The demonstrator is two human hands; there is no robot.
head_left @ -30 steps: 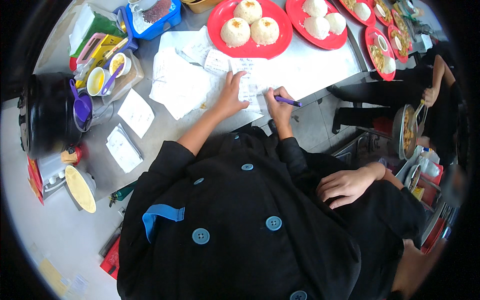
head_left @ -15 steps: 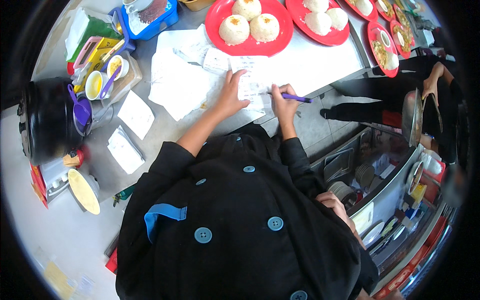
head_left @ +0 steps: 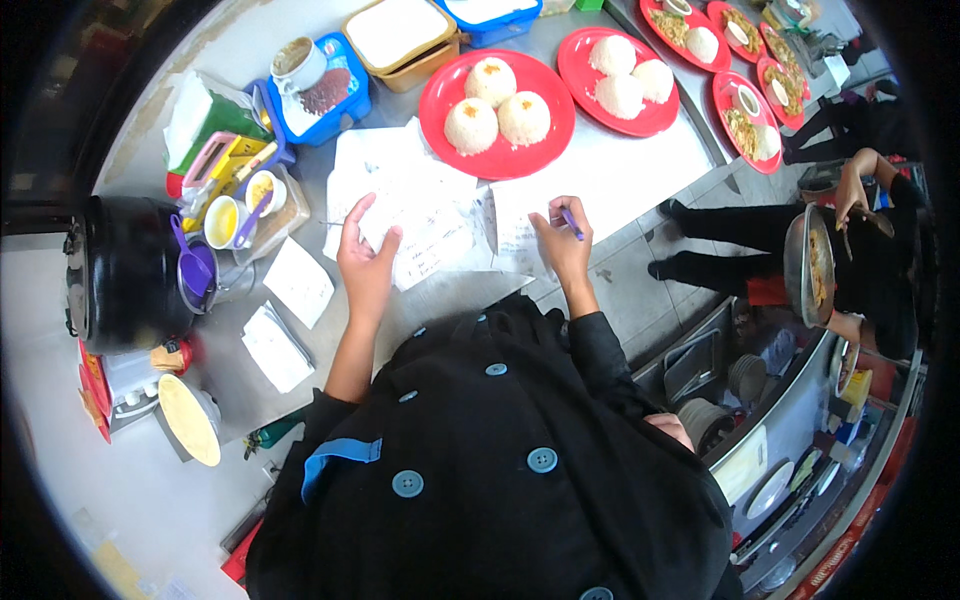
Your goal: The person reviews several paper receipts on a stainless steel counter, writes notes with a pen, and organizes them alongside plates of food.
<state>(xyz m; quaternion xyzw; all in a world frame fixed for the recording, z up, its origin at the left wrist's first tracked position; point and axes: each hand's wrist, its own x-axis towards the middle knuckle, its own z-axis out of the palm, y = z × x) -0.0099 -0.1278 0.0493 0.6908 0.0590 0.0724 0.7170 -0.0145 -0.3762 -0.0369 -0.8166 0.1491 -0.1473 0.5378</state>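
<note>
My right hand [head_left: 566, 245] is closed around a purple pen [head_left: 572, 224], over a handwritten paper slip [head_left: 514, 225] at the counter's front edge. My left hand [head_left: 366, 262] is open, thumb and fingers apart, at the left side of a spread of written papers [head_left: 430, 235]. A thin dark line shows by its fingertips, too small to name. Beyond the papers, a red oval plate [head_left: 450, 145] bears three rice mounds with orange topping. Right of it, another red plate [head_left: 645, 122] holds three plain rice mounds.
At left stand a black pot [head_left: 125, 275], cups with purple spoons and yellow contents, and paper stacks [head_left: 275, 350]. Blue tubs [head_left: 345, 115] sit behind. Several filled red plates [head_left: 735, 110] line the far right. Beyond, a person holds a metal pan [head_left: 800, 265].
My left hand has moved left, off the slip at the right and over to the papers' left side. The right hand still holds the pen, now turned more upright. The view has shifted.
</note>
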